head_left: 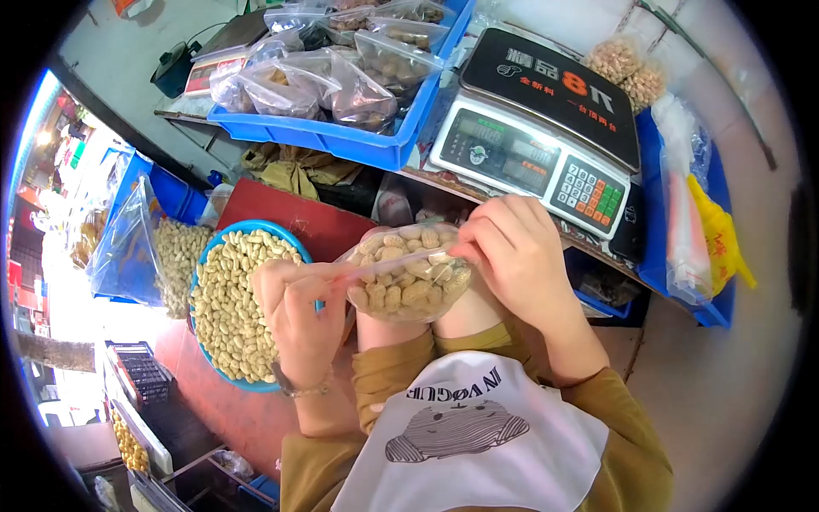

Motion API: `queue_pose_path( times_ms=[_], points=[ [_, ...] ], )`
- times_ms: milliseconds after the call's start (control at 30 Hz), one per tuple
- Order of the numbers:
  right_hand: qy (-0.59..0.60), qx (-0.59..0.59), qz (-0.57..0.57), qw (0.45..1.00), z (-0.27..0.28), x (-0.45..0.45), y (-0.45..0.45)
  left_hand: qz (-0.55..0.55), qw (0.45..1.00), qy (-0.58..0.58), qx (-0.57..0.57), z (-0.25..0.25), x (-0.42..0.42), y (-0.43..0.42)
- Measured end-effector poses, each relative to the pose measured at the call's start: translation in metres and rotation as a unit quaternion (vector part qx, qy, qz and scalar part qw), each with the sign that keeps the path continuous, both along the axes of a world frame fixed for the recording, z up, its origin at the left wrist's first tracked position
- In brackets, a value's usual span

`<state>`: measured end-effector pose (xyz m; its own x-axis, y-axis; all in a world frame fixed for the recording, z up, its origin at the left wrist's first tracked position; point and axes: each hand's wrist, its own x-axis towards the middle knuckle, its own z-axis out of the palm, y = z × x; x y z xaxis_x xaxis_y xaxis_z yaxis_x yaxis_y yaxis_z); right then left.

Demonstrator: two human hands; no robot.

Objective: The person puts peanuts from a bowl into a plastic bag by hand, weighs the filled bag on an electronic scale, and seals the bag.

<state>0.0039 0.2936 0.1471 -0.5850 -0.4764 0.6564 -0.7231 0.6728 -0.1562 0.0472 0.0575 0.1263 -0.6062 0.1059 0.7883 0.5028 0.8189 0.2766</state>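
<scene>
A clear zip bag (408, 290) full of unshelled peanuts lies over my lap, held between both hands. My left hand (300, 311) pinches the left end of the bag's zip strip, fingers closed. At the strip's right end, my right hand (510, 252) grips the bag's top edge between thumb and fingers. The strip runs straight between the two hands. Just left of my left hand stands a blue basin (200, 341) heaped with loose peanuts (235, 311).
A digital scale (533, 136) sits on the counter ahead, beside a blue tray (316, 141) of filled zip bags. Another blue bin (721, 290) with plastic bags is at the right. A large bag of peanuts (177, 260) stands behind the basin. Dark crates (141, 373) are lower left.
</scene>
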Motion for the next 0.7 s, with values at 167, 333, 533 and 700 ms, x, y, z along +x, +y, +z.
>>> queue_pose_path(
  times_ms=[167,333,533,700],
  points=[
    [0.049,0.010,0.018,0.999,-0.010,-0.006,0.018,0.010,1.000,-0.015,-0.025,-0.012,0.001,-0.011],
    [0.004,0.030,0.104,0.994,-0.007,-0.025,0.026,-0.019,0.978,-0.003,0.208,-0.035,-0.003,-0.008],
    [-0.128,-0.049,0.177,0.975,0.022,-0.036,0.002,-0.131,0.906,-0.057,0.397,-0.063,-0.005,-0.006],
    [-0.302,0.051,0.178,0.935,0.016,-0.038,-0.016,-0.265,0.732,-0.303,0.550,-0.102,0.007,0.019]
  ],
)
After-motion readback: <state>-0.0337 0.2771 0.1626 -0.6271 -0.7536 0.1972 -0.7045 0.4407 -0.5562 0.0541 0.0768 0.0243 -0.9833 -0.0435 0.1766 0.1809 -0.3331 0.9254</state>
